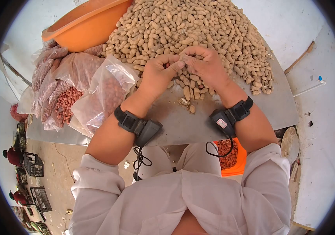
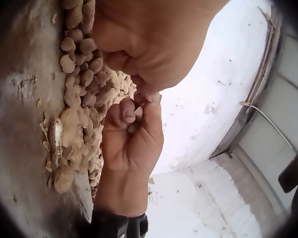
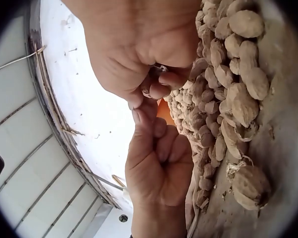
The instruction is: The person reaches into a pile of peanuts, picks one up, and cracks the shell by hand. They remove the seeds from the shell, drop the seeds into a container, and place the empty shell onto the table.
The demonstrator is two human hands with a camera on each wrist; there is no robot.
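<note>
Over the near edge of a big heap of unshelled peanuts (image 1: 191, 27), my two hands meet at the fingertips. The left hand (image 1: 157, 76) pinches a peanut between thumb and forefinger, and a reddish kernel (image 1: 167, 65) shows by its curled fingers. From the other side the right hand (image 1: 209, 67) pinches the same peanut, which the fingertips mostly hide. In the left wrist view, a pale bit of shell (image 2: 138, 112) shows among the right fingers. Loose peanuts (image 3: 251, 186) and shell scraps lie on the metal tabletop (image 1: 175, 125) just below the hands.
Clear plastic bags (image 1: 108, 94) of red kernels lie left of the heap. An orange basin (image 1: 85, 29) leans behind them. Below the table, an orange container (image 1: 241, 158) holds reddish kernels or skins. Black crates (image 1: 34, 164) stand on the floor at left.
</note>
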